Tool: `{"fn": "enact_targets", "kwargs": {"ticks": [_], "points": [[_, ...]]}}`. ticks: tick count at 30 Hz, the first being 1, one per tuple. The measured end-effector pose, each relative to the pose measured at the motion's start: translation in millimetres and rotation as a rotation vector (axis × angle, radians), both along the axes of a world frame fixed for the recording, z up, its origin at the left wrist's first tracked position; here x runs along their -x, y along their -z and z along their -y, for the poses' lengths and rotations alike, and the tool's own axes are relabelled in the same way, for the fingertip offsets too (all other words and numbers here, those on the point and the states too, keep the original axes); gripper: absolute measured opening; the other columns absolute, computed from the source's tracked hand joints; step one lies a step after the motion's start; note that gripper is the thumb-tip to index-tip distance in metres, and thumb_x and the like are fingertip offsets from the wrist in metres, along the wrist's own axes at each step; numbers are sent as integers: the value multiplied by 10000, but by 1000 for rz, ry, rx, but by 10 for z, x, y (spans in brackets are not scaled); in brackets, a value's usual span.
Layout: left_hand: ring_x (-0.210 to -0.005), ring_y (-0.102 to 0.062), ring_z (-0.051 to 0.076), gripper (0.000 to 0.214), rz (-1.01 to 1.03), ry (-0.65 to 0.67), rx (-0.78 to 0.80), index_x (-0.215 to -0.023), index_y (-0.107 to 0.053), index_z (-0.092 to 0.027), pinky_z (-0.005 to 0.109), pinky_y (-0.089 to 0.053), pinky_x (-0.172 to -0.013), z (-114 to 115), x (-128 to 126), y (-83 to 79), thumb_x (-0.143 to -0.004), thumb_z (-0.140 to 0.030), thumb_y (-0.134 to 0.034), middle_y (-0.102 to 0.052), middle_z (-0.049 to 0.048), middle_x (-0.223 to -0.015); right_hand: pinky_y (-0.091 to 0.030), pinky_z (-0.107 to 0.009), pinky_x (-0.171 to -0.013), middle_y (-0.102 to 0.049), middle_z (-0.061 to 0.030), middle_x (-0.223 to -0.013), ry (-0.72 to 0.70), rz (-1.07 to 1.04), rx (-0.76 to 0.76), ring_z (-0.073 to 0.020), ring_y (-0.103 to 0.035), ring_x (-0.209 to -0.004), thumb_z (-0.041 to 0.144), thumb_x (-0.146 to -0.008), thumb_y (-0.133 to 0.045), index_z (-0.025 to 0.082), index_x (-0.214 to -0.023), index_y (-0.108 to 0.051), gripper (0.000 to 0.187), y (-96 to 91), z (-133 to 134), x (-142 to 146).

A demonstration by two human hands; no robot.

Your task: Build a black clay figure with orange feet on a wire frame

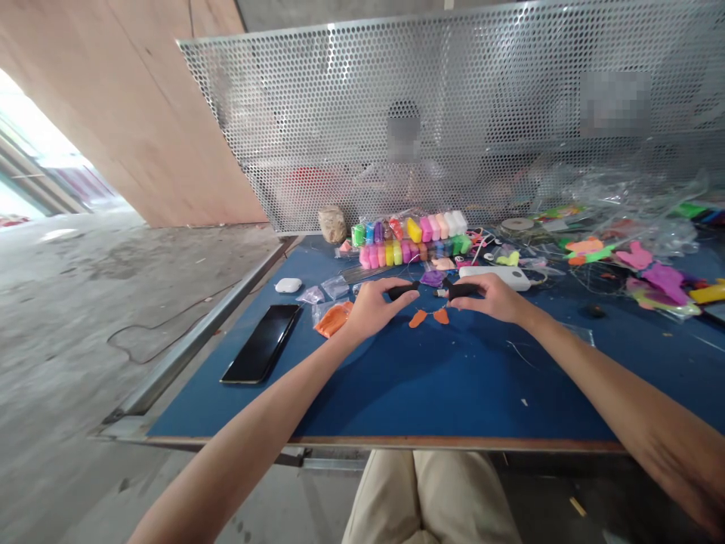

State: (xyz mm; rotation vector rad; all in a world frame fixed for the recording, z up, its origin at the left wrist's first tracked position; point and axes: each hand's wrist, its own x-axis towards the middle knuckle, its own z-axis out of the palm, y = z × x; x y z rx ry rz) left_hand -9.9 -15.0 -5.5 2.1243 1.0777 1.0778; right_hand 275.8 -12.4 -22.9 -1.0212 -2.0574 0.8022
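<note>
My left hand (377,304) is closed, its thumb and fingers pinching a small black piece (403,292). Facing it across a narrow gap, my right hand (492,299) pinches another black piece (464,290). What these dark pieces are made of is too small to make out. Just below and between both hands are two flat orange pieces, one on the left (418,319) and one on the right (441,316), with a thin wire-like line near their tops. A bag of orange clay (334,319) lies beside my left wrist.
Rows of coloured clay packs (413,240) lie against the perforated metal panel (362,113). A white device (501,276) sits behind my right hand. At left are a phone (260,344) and a white earbud case (288,285). Colourful cutouts and plastic bags (628,204) crowd the right.
</note>
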Motion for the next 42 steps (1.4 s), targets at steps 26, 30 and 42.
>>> {"fn": "enact_targets", "kwargs": {"ticks": [26, 30, 42], "points": [[-920, -676, 197, 465, 81, 71, 159, -1215, -615, -213, 321, -534, -773, -57, 32, 29, -840, -459, -742, -690, 81, -1177, -585, -352, -691, -752, -27, -887, -27, -289, 193, -195, -710, -745, 387, -841, -762, 251, -1376, -522, 602, 0, 18, 68], [-904, -710, 222, 522, 124, 135, 288, -1273, -551, -200, 339, -553, -741, -74, 46, 52, -848, -437, -739, -725, 103, -1070, -553, -323, -671, -733, -25, -800, -46, -272, 235, -161, -662, -671, 424, -876, -724, 200, -1164, -628, 378, 8, -12, 61], [-1119, -659, 278, 691, -315, 6, 47, -1477, -388, -256, 393, -520, -891, -88, 102, 8, -911, -590, -602, -679, 95, -1267, -426, -316, -533, -740, -91, -731, 305, 158, 346, -201, -637, -585, 708, -830, -609, 189, -798, -721, 533, -7, -37, 4]]}}
